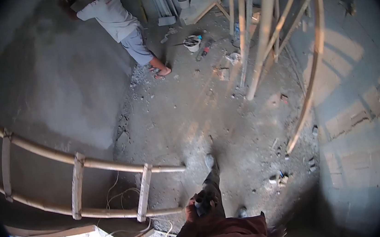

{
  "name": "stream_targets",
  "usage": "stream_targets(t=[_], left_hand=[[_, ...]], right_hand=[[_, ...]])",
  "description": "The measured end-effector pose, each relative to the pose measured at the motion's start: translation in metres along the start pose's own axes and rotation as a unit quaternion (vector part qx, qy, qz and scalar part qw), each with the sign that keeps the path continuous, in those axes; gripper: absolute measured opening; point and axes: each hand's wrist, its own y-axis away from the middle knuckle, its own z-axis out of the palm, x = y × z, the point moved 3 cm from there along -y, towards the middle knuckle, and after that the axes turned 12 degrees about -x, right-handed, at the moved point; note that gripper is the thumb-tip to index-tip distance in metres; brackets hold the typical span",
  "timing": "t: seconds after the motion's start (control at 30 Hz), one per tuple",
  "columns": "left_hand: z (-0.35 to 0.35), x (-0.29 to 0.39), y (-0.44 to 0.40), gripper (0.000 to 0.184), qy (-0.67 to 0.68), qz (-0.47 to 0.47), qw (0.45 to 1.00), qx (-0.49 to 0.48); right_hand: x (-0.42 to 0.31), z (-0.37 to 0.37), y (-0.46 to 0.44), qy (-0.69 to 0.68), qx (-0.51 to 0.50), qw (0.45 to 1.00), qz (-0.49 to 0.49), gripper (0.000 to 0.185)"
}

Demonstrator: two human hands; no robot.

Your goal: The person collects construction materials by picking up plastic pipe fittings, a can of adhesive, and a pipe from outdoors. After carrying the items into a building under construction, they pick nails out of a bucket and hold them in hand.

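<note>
Grey, gritty concrete floor (232,128) runs through the middle of the view, littered with small rubble. Left of it, a broad grey wall (65,76) with darker, damp-looking patches; right, a pale wall (354,96) striped with warm light and shadow.

Ladder (111,164) of pale round wooden rails and flat rungs crosses the lower left, in front of the grey wall; thin pale cable looped near its lower rail. Long pale wooden poles (266,27) stand slanted at upper right, one of them curved, its foot on the floor.

Another person (112,15), white shirt, grey-blue shorts, sandals, stands against the grey wall at the top, arms raised to it.

Wearer's loose reddish garment (234,234) fills the bottom edge. White bucket (193,48), dark contents, sits on the floor near the second person; a red-and-dark item (203,52) lies just beside it.

Left hand (192,211) closed round a dark grey object with a round opening (203,203), held above the wearer's leg, opening upward. Right hand (279,234) low beside the garment, blurred; cannot tell whether open or closed.

Smallest: reddish fragment (284,99) near the curved pole.
</note>
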Motion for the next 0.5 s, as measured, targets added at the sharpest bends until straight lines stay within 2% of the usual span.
stream_targets(t=[0.03,0.07,0.1,0.17,0.23,0.27,0.3,0.33,0.37,0.43,0.5], left_hand=[[-0.002,0.028,-0.026,0.028,-0.004,-0.002,1.000,-0.023],[-0.026,0.068,-0.055,0.029,0.023,0.027,0.999,0.003],[-0.001,0.090,-0.083,0.029,0.046,0.027,0.998,0.029],[0.063,0.138,-0.149,0.030,0.070,0.024,0.996,0.055],[0.124,0.182,-0.209,0.030,-0.001,0.012,1.000,-0.017],[0.152,0.211,-0.236,0.032,-0.037,0.036,0.999,-0.017],[0.178,0.240,-0.261,0.034,-0.076,0.058,0.995,-0.013],[0.213,0.262,-0.287,0.036,-0.056,0.065,0.996,-0.018],[0.248,0.282,-0.315,0.037,-0.039,0.070,0.996,-0.030],[0.297,0.324,-0.370,0.036,-0.105,0.070,0.987,-0.100],[0.332,0.361,-0.426,0.035,-0.087,0.046,0.986,-0.136]], right_hand=[[-0.030,-0.022,-0.023,0.016,-0.011,1.000,-0.011,0.093],[-0.064,-0.048,-0.042,0.025,0.003,0.999,-0.025,0.095],[-0.096,-0.071,-0.061,0.021,0.037,0.998,-0.035,0.096],[-0.179,-0.128,-0.090,0.004,0.173,0.985,-0.024,0.106],[-0.238,-0.161,-0.160,0.007,0.114,0.992,-0.046,0.090],[-0.272,-0.172,-0.200,0.156,0.045,0.983,-0.085,0.086],[-0.311,-0.197,-0.201,0.138,0.050,0.985,-0.094,0.083],[-0.348,-0.222,-0.205,0.120,0.055,0.986,-0.102,0.080],[-0.399,-0.263,-0.178,-0.061,0.147,0.984,-0.075,0.078],[-0.500,-0.328,-0.155,-0.111,0.161,0.977,-0.085,0.076],[-0.560,-0.357,-0.179,-0.105,0.143,0.982,-0.059,0.071]])
